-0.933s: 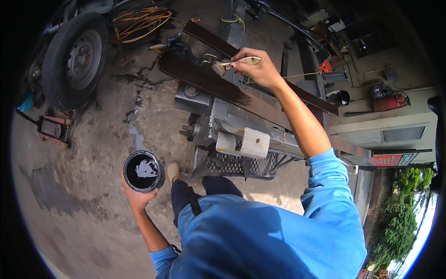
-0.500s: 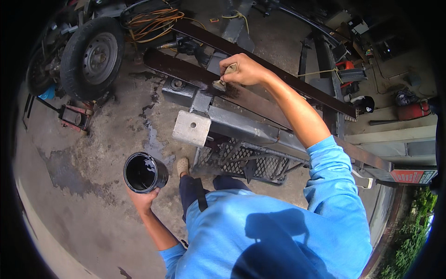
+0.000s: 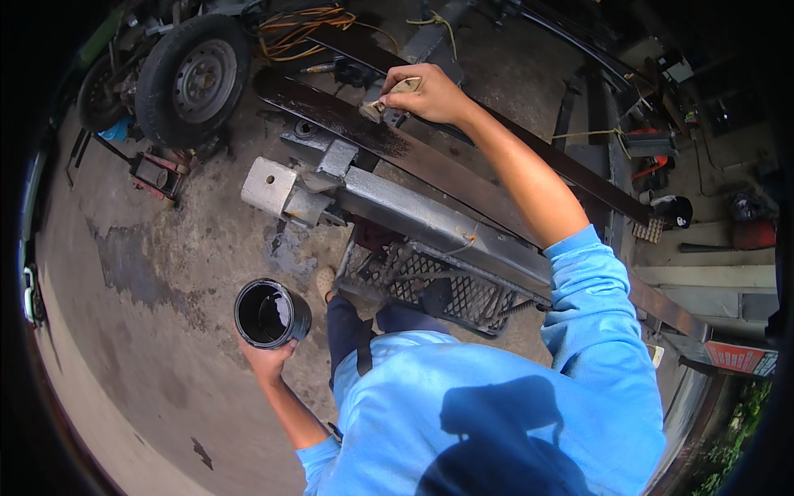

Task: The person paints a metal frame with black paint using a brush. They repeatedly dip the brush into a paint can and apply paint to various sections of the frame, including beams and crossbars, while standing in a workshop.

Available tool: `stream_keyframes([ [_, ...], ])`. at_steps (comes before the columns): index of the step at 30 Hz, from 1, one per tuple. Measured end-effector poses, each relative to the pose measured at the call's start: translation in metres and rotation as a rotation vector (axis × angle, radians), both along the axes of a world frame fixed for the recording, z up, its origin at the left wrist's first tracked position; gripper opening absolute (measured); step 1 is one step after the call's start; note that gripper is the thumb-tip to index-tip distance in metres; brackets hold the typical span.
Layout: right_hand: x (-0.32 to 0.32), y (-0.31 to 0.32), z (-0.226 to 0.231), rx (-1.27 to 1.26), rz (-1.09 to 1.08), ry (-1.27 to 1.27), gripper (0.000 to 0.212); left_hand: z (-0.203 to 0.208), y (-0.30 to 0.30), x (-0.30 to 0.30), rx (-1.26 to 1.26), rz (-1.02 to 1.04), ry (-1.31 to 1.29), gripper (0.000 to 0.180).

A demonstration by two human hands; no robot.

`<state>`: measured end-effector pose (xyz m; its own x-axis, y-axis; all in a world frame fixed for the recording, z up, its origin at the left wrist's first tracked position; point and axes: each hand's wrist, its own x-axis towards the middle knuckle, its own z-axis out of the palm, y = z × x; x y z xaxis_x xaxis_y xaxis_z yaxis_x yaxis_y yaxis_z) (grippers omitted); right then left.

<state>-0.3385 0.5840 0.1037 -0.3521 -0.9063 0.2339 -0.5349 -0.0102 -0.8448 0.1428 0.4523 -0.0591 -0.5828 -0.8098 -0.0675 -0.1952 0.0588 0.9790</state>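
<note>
My left hand (image 3: 266, 357) grips a black paint can (image 3: 301, 320) from below and the side, its open mouth facing up. Dark, glossy paint coats its inside. A paintbrush (image 3: 372, 111) is pinched in the closed fingers of my right hand (image 3: 435, 96), bristles down at a long flat metal bar (image 3: 467, 188). Left of the brush the bar is dark and shiny; to the right it looks dull brown, with a ragged edge of paint between. Whether the bristles touch the bar is hard to tell. Beneath it runs a thick silver-grey beam (image 3: 413, 202).
Beyond the worked bar lies a second dark bar (image 3: 562, 169). A wheel (image 3: 194, 81) and a red floor jack (image 3: 161, 175) stand at the left. Orange cable (image 3: 302, 31) is coiled at the back. Close to my legs is a metal mesh frame (image 3: 430, 285).
My right hand and the brush have moved slightly left and away from me, toward the bar's far edge. The whole view has shifted; the can stays in my left hand.
</note>
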Motion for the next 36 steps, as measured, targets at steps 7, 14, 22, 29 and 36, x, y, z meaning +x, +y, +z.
stream_keyframes([
  [7, -0.016, 0.04, 0.019, 0.672, 0.327, 0.315, 0.012, 0.015, 0.028, -0.017, 0.006, -0.036, 0.081, 0.103],
  [14, -0.028, -0.035, -0.025, 0.018, 0.271, 0.341, 0.012, 0.024, 0.034, -0.033, -0.163, -0.1, 0.079, 0.113],
  [22, -0.009, 0.094, 0.01, 0.679, 0.335, 0.388, 0.013, 0.005, 0.033, -0.025, -0.024, -0.126, 0.134, 0.113],
  [29, 0.115, 0.114, 0.103, 0.079, -0.078, -0.191, 0.013, 0.007, 0.025, -0.036, -0.246, -0.281, -0.03, 0.108],
  [36, 0.286, 0.025, -0.027, 0.12, 0.133, 0.24, 0.015, 0.01, 0.008, -0.038, -0.518, -0.418, 0.075, 0.11],
])
